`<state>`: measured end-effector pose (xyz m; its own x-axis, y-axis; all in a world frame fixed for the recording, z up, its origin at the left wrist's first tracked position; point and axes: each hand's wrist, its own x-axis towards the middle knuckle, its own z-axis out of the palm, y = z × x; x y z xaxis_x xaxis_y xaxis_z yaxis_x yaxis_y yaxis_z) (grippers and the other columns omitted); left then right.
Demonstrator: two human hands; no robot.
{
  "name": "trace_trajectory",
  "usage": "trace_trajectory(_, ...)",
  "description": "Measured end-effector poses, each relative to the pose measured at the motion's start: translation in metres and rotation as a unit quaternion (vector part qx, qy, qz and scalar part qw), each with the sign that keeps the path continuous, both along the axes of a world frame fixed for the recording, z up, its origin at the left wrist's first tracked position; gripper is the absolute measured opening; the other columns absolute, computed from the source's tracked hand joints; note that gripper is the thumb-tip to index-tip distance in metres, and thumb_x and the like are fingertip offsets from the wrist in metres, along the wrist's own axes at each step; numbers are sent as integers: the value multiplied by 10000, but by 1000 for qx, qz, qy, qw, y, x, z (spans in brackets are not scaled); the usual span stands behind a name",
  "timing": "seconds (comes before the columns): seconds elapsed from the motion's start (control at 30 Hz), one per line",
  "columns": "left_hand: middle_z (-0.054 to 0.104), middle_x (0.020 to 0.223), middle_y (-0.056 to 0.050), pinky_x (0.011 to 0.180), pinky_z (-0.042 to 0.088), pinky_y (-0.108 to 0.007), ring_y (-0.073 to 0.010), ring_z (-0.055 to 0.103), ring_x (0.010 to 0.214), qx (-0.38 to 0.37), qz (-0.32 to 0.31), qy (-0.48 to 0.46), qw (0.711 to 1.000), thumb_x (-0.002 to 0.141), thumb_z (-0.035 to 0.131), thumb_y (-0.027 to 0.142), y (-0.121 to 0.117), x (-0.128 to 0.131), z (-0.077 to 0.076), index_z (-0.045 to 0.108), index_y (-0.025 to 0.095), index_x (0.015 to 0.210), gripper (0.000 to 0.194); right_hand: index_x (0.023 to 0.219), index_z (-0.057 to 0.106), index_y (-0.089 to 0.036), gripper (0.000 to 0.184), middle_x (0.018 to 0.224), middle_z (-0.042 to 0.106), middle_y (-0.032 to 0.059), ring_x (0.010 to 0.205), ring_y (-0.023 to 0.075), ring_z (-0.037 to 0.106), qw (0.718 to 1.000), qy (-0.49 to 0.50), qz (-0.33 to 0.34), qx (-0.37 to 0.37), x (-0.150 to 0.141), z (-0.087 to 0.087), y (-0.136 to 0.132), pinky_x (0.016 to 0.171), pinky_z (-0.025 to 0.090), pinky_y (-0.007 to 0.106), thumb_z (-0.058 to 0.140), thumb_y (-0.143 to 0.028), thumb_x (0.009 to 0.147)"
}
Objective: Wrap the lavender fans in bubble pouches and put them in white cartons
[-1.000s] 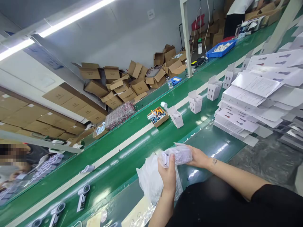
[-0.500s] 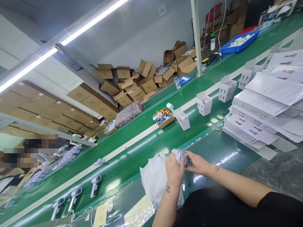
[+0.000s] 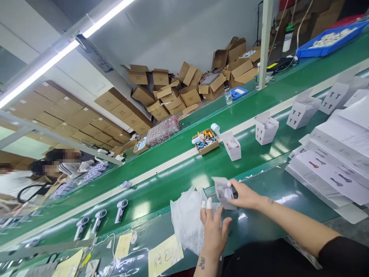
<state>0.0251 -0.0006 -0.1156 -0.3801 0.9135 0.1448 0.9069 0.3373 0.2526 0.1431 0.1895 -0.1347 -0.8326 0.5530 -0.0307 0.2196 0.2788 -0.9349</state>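
My right hand (image 3: 241,195) grips a small white box (image 3: 221,184) from its right side, fingers on its wall. The top of this box is open, its flap stands up, and something pale in a clear bag shows inside. My left hand (image 3: 213,227) has its fingers spread, with white covers on two fingertips, and holds nothing. It hovers over the right edge of a heap of clear plastic bags (image 3: 186,217), just below and left of the box.
Open white boxes (image 3: 234,150) stand along the green conveyor (image 3: 161,184). Flat printed cartons (image 3: 331,169) are stacked at right. A cardboard tray (image 3: 206,143) holds small coloured parts. Handheld devices (image 3: 121,211) lie at left. Other people (image 3: 67,165) sit at far left.
My left hand has let go and drawn back toward me, its fingers spreading. My right hand keeps hold of the white box, now turned so its opening shows. The camera view has shifted.
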Motion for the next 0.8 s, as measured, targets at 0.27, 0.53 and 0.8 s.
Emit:
trace_trajectory(0.27,611,1125,-135,993,397,-415,-263,512,1140,-31,190,-229,954,905,413,399,-64,-18,-35,653,198,1083,360,994,436,-226,450,848,616,1,757,183,602,996,4,38,83,-100,18,103,669,456,263,698,-264,630)
trace_trajectory(0.53,305,1481,-106,1064,243,-510,-371,259,1342,-300,134,-164,930,698,688,458,-102,-5,-105,360,346,1401,784,1107,412,-220,514,1104,591,73,1026,231,577,995,13,38,89,-172,-13,120,799,488,323,675,-219,666)
trace_trajectory(0.8,490,1282,-110,1031,332,-371,-277,426,1201,-230,116,-159,953,786,631,373,-97,-30,-114,457,258,1353,604,1070,523,-164,297,1081,567,146,956,258,579,980,-35,-136,140,-109,-41,19,839,468,415,477,-353,846)
